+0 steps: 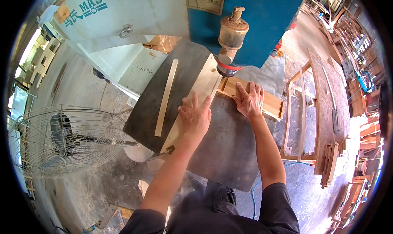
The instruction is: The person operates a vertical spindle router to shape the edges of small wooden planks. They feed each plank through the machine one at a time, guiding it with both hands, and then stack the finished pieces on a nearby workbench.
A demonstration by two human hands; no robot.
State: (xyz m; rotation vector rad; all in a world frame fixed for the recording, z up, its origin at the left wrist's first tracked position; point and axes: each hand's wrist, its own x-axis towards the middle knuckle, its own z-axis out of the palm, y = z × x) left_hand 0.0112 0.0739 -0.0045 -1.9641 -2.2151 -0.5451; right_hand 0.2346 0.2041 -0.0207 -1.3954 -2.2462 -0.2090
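My left hand (pixel 195 115) lies with spread fingers on a long pale board (pixel 179 133), set along the dark metal machine table (pixel 217 156). My right hand (pixel 250 98) rests, fingers apart, on a yellowish wooden piece (pixel 272 109) with a recessed face, lying crosswise to the pale board, whose right edge it meets near the cutting head (pixel 226 70) with its red ring. A cylindrical fitting (pixel 233 33), coated in sawdust, stands above the head. A narrow loose strip (pixel 167 96) lies left of the pale board.
The blue machine body (pixel 270 21) and white housing (pixel 114 17) rise ahead. A wire-cage fan (pixel 61 139) stands at the left. A wooden bench and frame (pixel 331 135) stand at the right, a blue hose (pixel 294 164) runs over the floor, and timber (pixel 344 21) is piled behind.
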